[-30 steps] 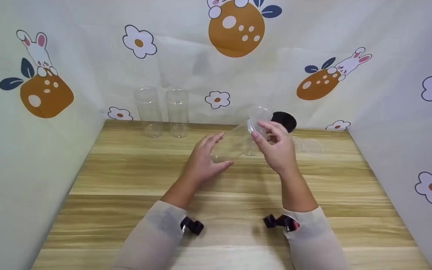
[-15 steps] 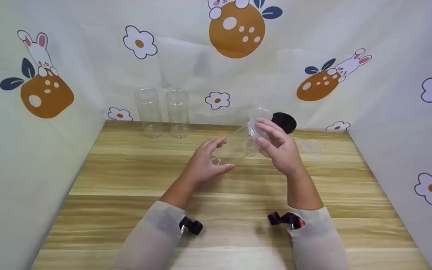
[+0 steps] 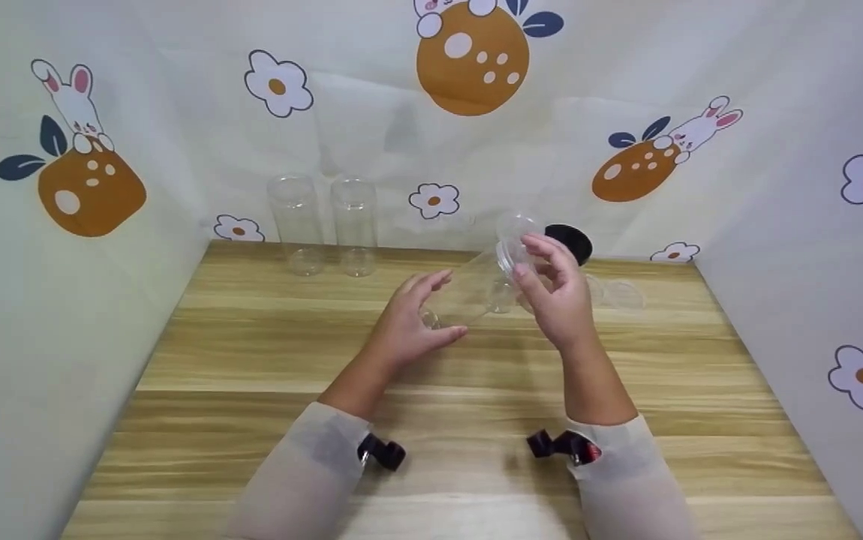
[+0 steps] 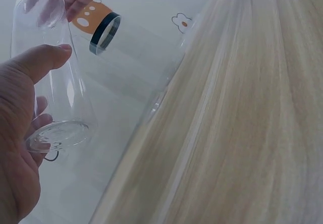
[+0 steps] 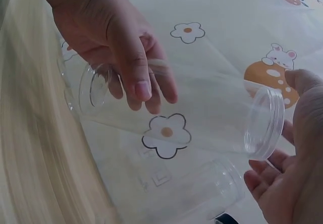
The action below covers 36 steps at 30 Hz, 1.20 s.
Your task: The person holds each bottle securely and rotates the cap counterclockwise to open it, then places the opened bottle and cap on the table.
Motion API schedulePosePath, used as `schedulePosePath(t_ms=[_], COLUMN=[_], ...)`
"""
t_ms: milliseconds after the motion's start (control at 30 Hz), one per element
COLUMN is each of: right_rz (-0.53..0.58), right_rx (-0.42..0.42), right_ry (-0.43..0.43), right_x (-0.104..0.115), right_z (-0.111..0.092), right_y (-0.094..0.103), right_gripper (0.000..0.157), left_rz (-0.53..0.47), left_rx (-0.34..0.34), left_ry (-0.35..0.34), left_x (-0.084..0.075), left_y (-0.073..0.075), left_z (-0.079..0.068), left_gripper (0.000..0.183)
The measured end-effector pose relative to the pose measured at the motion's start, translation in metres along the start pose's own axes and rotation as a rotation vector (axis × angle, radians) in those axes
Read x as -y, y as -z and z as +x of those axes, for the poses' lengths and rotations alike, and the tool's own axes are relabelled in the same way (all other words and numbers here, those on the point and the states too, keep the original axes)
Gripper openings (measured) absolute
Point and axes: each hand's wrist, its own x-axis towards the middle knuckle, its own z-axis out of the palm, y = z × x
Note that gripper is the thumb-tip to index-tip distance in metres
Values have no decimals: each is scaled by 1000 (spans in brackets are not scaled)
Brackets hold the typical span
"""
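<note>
From my seat I see one clear, see-through jar (image 3: 465, 291), a smooth tall cylinder with a ridged band (image 5: 274, 122) round one end. It is held tilted, its round base (image 4: 60, 134) low toward near left, the banded end higher toward far right. I can't tell whether that band is a cap.

Desk (image 3: 431, 405): wood-grain top. Backdrop (image 3: 371, 127): pale cloth, printed rabbits (image 3: 75, 105), orange fruit (image 3: 473, 60), white flowers (image 3: 434, 201). Two empty jars (image 3: 355, 229): clear, upright, side by side, back left. Lid (image 3: 569, 244): black, back right.
</note>
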Motion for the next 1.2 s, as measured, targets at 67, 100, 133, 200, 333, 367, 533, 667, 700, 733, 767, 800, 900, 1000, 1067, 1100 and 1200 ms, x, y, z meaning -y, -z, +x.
schedulePosePath(t_ms=[67, 100, 133, 200, 333, 367, 533, 667, 700, 733, 767, 800, 900, 1000, 1067, 1100, 1200], right_rz=[-104, -148, -186, -221, -220, -200, -37, 34, 37, 38, 39, 41, 38, 13, -28, -53, -135], right_rx=[-53, -69, -78, -77, -48, -38, 22, 35, 34, 34, 34, 35, 36, 25, 9, -1, -37], right_ry=[-28, -38, -48, -59, -41, -26, 30, 38, 39, 41, 40, 37, 26, 12, 9, 5, -24], right_x=[1, 2, 3, 4, 4, 3, 3, 3, 4, 4, 4, 4, 5, 6, 6, 6, 6], right_z=[0, 0, 0, 0, 0, -1, 0, 0, 0, 0, 0, 0, 0, -1, 0, 0, 0], right_y=[-1, -1, -1, -1, 0, 0, 1, 1, 1, 0, 0, 0, 0, 1, 1, 2, 2], right_gripper=[43, 42, 42, 41, 37, 36, 36, 43, 44, 45, 46, 47, 48, 47, 42, 39, 37], left_rz=[8, 11, 11, 15, 19, 21, 18, 18, 16, 16, 16, 15, 14, 11, 9, 7, 11], left_rx=[-1, -1, -1, -1, 2, 3, 7, 14, 14, 12, 10, 8, 3, 1, 1, 0, 1], left_ry=[-6, -8, -12, -16, -13, -10, 10, 11, 8, 5, 3, 1, 1, 8, 14, 15, 17], left_x=[0, -1, -1, -1, -1, -1, -1, -1, -1, -2, -1, -1, -1, -1, -1, -1, -2], left_y=[0, 0, 0, 0, 0, 0, 0, 0, 0, 0, 0, 0, 0, 0, 1, 1, 1], left_z=[0, 0, 0, 0, 0, 0, 0, 0, 0, 0, 0, 0, 0, 0, 0, 0, 0], left_gripper=[92, 92, 92, 92, 91, 91, 91, 91, 91, 91, 91, 91, 91, 90, 91, 91, 91])
